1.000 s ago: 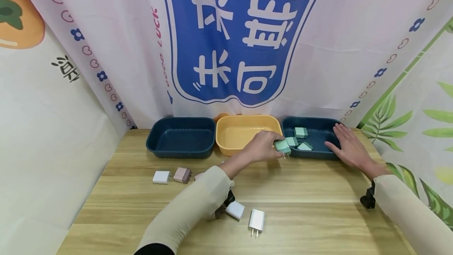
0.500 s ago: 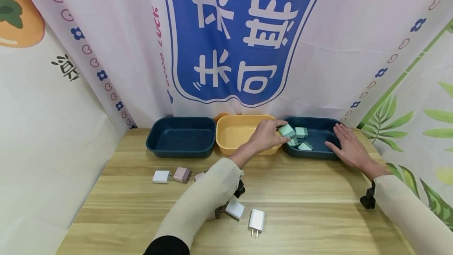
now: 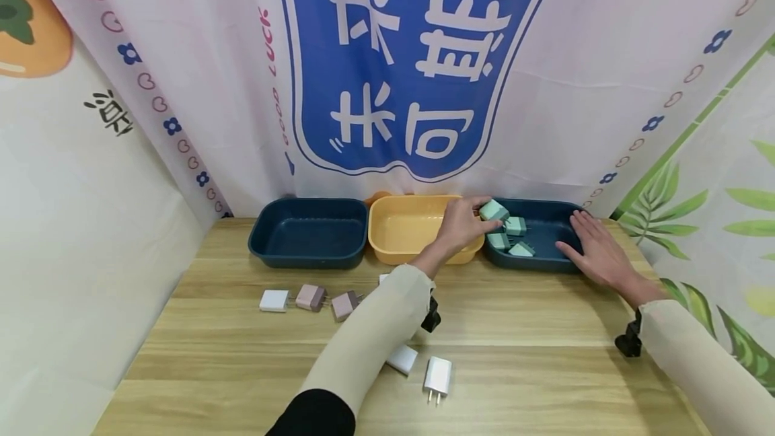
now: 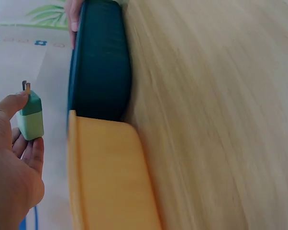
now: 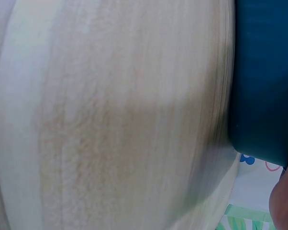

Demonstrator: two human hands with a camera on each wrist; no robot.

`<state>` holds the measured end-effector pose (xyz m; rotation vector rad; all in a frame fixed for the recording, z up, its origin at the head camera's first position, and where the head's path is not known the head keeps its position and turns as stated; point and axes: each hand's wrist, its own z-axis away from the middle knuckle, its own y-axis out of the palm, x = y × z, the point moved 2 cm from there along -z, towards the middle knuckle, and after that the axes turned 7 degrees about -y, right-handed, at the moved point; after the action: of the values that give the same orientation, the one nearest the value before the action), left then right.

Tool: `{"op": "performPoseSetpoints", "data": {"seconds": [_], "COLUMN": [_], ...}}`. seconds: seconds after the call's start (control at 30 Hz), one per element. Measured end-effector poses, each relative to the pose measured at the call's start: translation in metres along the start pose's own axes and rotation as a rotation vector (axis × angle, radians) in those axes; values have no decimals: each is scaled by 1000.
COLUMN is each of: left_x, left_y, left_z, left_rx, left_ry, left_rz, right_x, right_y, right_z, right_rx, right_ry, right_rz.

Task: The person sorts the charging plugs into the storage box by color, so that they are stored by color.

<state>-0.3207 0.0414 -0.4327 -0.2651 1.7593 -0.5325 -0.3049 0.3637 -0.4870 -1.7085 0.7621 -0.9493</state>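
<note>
My left hand [image 3: 461, 226] pinches a two-tone green plug charger [image 3: 493, 211] between thumb and fingers, over the left end of the right-hand dark blue bin [image 3: 545, 265]. In the left wrist view this charger [image 4: 32, 119] has its metal prongs pointing up, close to the thumb. Several other green chargers [image 3: 522, 249] lie inside that bin, towards its left side. With fingers extended, my right hand [image 3: 597, 251] rests on the bin's right rim. The right wrist view catches only a bit of that hand [image 5: 283, 201] beside the bin's wall [image 5: 263, 86].
A yellow bin [image 3: 396, 227] stands in the middle, beside another dark blue bin [image 3: 309, 262] on the left. White chargers [image 3: 438, 377] and pink chargers [image 3: 311, 297] lie on the wooden table [image 3: 514, 382], some partly behind the left sleeve. A printed curtain [image 3: 545, 126] hangs behind the bins.
The left hand has carried the green charger up and slightly right, from the bin's front left corner to over its back left part. The right hand stays on the rim.
</note>
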Motion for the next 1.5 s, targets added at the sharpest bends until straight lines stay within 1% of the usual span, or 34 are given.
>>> {"op": "performPoseSetpoints", "data": {"seconds": [0.1,0.23,0.37,0.6,0.8,0.87,1.03,1.27,1.5], "left_x": [6,12,13,14,15,14,16,18,18], "left_y": [7,16,23,29,30,31,32,29,26], "left_z": [-5,-10,-12,-15,-19,-19,-20,-19,-17], "left_rx": [-14,-19,-15,-23,-28,-32,-44,-44,-28], "left_ry": [-22,-33,-45,-106,-133,-133,-132,-154,-131], "left_rz": [24,37,19,-22,-54,-38,35,36,75], "right_x": [0,-1,-2,0,1,1,1,1,0], "right_y": [0,1,1,1,2,1,3,3,1], "right_z": [0,0,0,-1,-1,-1,-1,-1,-1], "right_rx": [3,-1,-3,-2,-5,-8,-7,-7,2], "right_ry": [-1,-1,-2,3,2,2,-3,-1,0], "right_rz": [-2,-2,0,-5,-5,-7,-1,1,3]}}
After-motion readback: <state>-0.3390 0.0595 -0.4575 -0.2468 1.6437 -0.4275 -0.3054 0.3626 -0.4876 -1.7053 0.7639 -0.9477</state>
